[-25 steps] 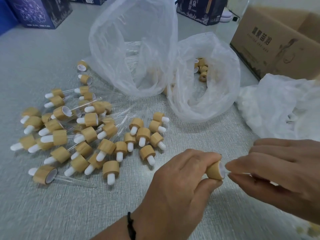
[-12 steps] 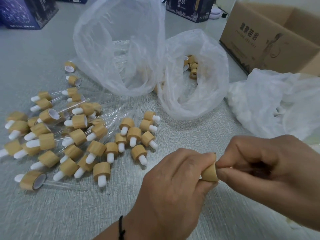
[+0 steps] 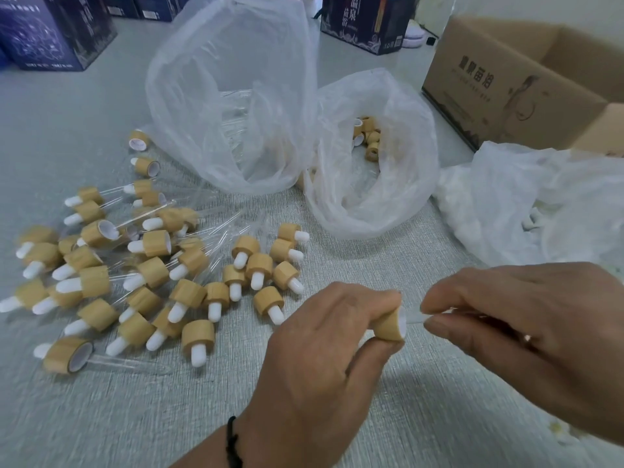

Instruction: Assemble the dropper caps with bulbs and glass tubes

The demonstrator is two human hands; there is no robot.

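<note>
Hands meet near the table's front edge: left hand [image 3: 324,346] grips a bamboo cap [image 3: 391,324], right hand [image 3: 526,336] pinches a glass tube [image 3: 413,319]; far carton [image 3: 513,86] print unreadable.

Soft, even daylight fills the room, bright but flat. The hands throw only faint shadows on the table [image 3: 101,417]. The plastic bags [image 3: 236,96] carry mild sheen. Edges bend with wide-angle distortion, and the lower corners smear with blur.
</note>
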